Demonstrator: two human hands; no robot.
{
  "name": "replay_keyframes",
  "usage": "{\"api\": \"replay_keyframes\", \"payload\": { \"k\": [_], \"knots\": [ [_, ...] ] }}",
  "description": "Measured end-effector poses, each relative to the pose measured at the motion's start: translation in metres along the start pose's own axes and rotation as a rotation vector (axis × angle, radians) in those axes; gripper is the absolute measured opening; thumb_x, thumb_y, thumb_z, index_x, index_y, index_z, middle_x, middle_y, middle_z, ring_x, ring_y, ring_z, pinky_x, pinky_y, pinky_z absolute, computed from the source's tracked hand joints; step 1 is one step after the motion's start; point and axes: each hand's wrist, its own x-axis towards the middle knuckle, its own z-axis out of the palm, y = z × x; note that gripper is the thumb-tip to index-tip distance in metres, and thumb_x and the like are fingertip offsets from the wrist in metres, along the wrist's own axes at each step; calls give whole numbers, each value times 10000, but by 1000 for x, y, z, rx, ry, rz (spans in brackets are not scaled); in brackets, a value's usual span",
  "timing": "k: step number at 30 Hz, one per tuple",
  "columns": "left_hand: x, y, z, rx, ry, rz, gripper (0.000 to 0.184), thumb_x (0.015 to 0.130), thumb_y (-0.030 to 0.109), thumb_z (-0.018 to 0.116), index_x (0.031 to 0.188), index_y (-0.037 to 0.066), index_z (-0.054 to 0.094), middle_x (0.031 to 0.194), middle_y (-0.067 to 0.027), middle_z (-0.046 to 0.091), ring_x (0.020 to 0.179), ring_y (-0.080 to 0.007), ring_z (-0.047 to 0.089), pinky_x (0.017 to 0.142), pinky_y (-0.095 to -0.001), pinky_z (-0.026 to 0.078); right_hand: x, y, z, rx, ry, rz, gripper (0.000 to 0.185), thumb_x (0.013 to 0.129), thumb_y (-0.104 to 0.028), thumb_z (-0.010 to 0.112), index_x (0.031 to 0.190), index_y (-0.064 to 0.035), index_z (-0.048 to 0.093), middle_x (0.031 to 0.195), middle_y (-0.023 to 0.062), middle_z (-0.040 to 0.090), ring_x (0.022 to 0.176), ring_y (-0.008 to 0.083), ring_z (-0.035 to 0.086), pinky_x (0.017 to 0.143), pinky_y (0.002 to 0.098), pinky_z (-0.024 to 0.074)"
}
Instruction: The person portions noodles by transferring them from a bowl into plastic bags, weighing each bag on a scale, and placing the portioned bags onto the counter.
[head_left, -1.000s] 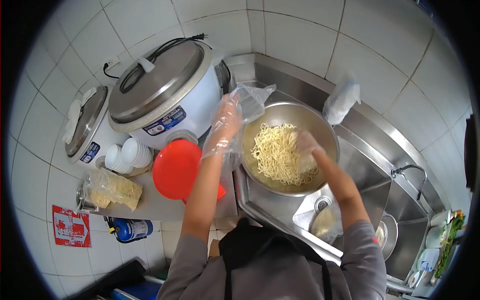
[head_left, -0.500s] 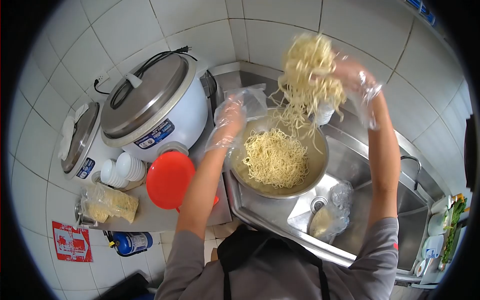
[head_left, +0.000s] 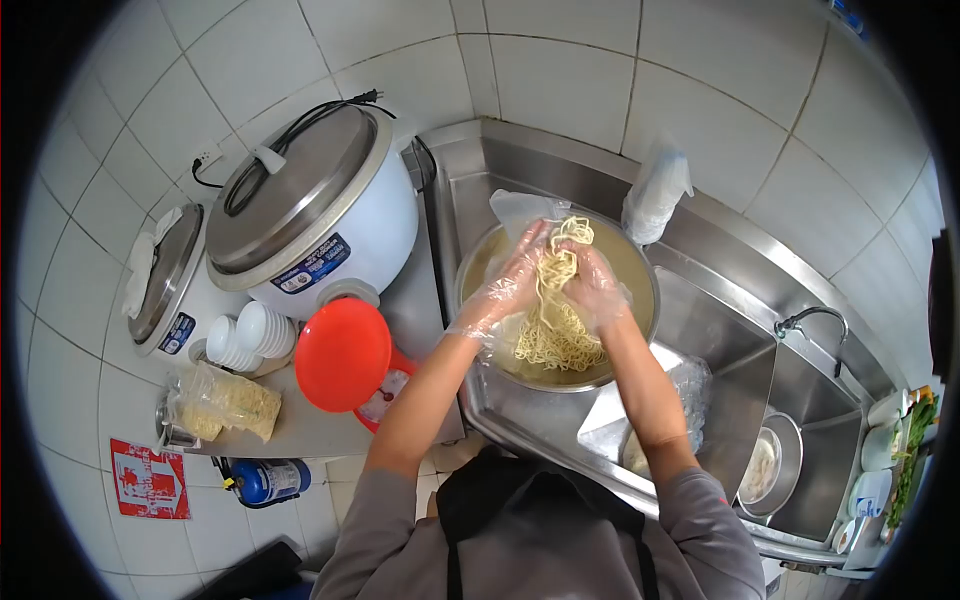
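Note:
A large metal bowl [head_left: 637, 268] sits at the sink, with pale yellow noodles [head_left: 558, 340] heaped inside. My left hand [head_left: 508, 288], in a clear plastic glove, is over the left side of the bowl, its fingers curled against a bunch of noodles. From the right, my right hand [head_left: 597, 283], also gloved, grips the same bunch. Strands stick up between the two hands and hang down to the heap. The fingertips are partly hidden by noodles and crinkled plastic.
Left are a big rice cooker [head_left: 365, 225], a red-panned scale [head_left: 343, 355], stacked white bowls [head_left: 262, 330] and bagged noodles [head_left: 240, 402]. A white plastic-wrapped item [head_left: 657, 195] stands behind the bowl. Right are plastic bags [head_left: 685, 385], a faucet [head_left: 812, 318] and a metal basin [head_left: 787, 465].
My right hand has come down from high above the bowl, bringing its noodles to the heap. My left hand has moved right and down, and both now meet at the noodles.

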Motion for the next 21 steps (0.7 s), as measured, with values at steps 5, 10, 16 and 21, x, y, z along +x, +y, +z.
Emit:
{"api": "replay_keyframes", "payload": {
  "k": [5,10,16,21],
  "knots": [
    [-2,11,-7,-15,15,-52,717,738,16,561,1374,-5,232,1475,-146,110,1323,-291,238,1050,-354,312,44,18,-8,-1436,84,-512,366,752,-138,571,1096,-14,555,1079,168,600,957,284,589,843,353,461],
    [4,18,-30,-108,-127,-205,767,714,81,577,1385,-11,215,1476,-190,75,1356,-296,152,1085,-326,209,42,-50,76,-2185,-197,262,479,693,-198,617,1138,-34,547,1104,165,594,951,335,589,844,366,452],
    [13,19,-53,-223,-148,-265,768,702,146,581,1346,-98,241,1468,-212,113,1369,-277,117,1099,-306,143,-5,-125,99,-2011,-363,-101,738,607,-383,761,1210,-32,518,1010,174,629,898,281,608,786,362,471],
    [30,18,-51,-262,67,-203,784,693,175,571,1341,-110,234,1445,-253,146,1366,-288,120,1101,-302,150,13,-38,-7,-1659,-260,3,1216,578,-523,769,1360,84,63,988,210,613,963,316,585,865,329,440]
  ]
}}
